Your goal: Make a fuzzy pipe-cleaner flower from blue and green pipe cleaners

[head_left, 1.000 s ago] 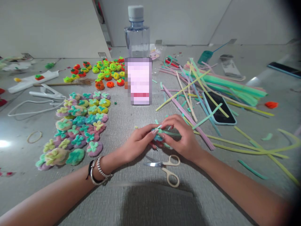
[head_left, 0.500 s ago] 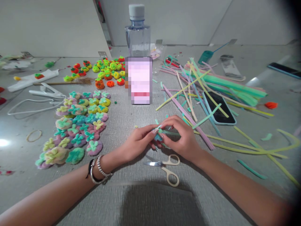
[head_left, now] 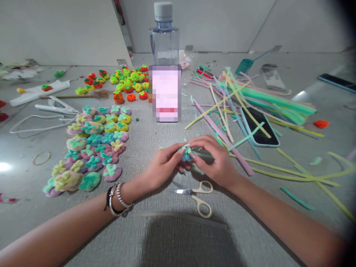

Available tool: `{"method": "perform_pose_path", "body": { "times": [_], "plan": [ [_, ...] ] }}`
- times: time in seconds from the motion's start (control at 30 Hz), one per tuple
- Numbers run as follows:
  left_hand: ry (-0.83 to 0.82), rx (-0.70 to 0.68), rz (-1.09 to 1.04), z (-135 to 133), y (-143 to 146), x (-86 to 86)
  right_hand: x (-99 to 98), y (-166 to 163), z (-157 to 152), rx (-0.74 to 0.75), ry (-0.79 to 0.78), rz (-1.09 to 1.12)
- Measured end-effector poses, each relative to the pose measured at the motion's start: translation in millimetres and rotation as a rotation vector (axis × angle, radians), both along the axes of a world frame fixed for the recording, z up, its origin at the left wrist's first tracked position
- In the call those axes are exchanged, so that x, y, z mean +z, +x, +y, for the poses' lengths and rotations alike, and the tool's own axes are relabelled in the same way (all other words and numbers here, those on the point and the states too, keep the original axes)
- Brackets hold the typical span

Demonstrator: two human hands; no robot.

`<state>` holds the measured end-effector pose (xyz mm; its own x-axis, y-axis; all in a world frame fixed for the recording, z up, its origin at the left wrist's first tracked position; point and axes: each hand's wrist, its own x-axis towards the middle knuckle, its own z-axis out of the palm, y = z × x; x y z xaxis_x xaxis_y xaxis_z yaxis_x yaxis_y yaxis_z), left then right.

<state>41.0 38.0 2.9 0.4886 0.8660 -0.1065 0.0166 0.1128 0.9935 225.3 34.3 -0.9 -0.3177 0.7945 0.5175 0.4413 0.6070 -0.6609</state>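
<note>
Between the fingertips of both hands is a small blue pipe-cleaner pumpkin (head_left: 187,157) with a mint-green top, partly covered by the fingers. My left hand (head_left: 167,159) pinches it from the left, thumb on top. From the right, my right hand (head_left: 213,157) closes on it with thumb and bent fingers. A pale green strand runs rightward from the piece under my right hand. Just below the hands lie scissors (head_left: 191,192) with cream handles, blades apart and pointing left. Rows of finished pastel pieces (head_left: 94,144) with leafy tops sit left of my left hand.
A phone with a blurred screen (head_left: 167,94) leans on a clear bottle (head_left: 164,44). Red, orange and yellow-green pieces (head_left: 130,79) lie at back left. Loose pipe cleaners (head_left: 236,100) and a dark-screened phone (head_left: 260,128) cover the right. A white glue gun (head_left: 59,107) rests at left.
My right fingers have lowered and flattened over the top of the piece, and its blue body and green top show more clearly. The view has shifted slightly.
</note>
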Motion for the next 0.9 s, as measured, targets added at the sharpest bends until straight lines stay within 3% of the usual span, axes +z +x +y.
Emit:
{"method": "perform_pose_path", "body": {
  "times": [0.3,0.57,0.73,0.9],
  "plan": [
    [0.097,0.042,0.064,-0.5,-1.9,-2.6,2.2,1.3,0.0,0.013,-0.015,0.027],
    [-0.073,-0.197,-0.023,2.7,-5.5,4.8,0.0,7.5,5.3,0.17,-0.208,0.185],
    [-0.177,-0.112,-0.159,4.6,-5.5,2.3,-1.9,7.2,6.3,0.16,-0.219,0.219],
    [-0.171,-0.033,-0.207,5.6,-2.2,2.9,-3.0,4.7,4.9,0.014,-0.148,0.223]
  ]
}}
